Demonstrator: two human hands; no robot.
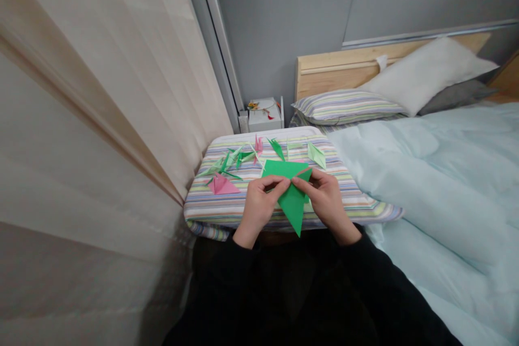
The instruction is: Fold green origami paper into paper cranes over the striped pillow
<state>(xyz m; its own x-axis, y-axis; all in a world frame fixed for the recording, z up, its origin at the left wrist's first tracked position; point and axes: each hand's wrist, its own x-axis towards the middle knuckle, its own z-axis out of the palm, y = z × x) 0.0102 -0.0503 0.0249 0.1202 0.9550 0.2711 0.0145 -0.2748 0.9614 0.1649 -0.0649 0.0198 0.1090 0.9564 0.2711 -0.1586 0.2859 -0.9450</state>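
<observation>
Fingers (272, 183) of the left hand (258, 208) and right hand (325, 200) clamped on a folded green paper (292, 208)
Pink and green origami pieces (229, 165) lay on a striped pillow (203, 208) just beyond

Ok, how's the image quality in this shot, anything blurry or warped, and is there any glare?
In the head view the light is soft and even, with no hard glare; the pale panel at left looks stretched and warped by the wide lens, while the green origami paper is fairly sharp.
</observation>
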